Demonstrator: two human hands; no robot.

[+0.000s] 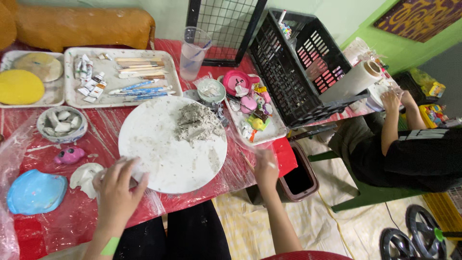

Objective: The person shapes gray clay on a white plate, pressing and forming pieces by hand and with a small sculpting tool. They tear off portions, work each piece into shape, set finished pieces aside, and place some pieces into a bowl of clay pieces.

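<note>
— Closest to us, that left hand [115,190] is bent over the near rim of the round white board [171,144], fingers curled round something pale; looks like a bit of clear plastic or a scrap of clay, though I can't tell which

— And the right hand [266,168]?

— Out past the board's far side, at the table's edge, over the plastic sheet [243,161]. It's blurred; the fingers look loosely bent and there may be something small and white at the tips, but I cannot tell whether it's gripping anything

— Where's the clay?

— Grey clay heap [197,123] sits on the board, up and away from the left hand, toward the far rim. My guess is it's kept there so the near part stays free for working

— What's just beside the left hand?

— A white shell-shaped piece [84,175] nearly touching its outer side, then a blue one [36,191] further out, and a small pink figure [70,155] above those

— And that other person?

— Sitting well beyond the right hand, past the black crate [298,62], hands busy near a paper roll [353,79]
</note>
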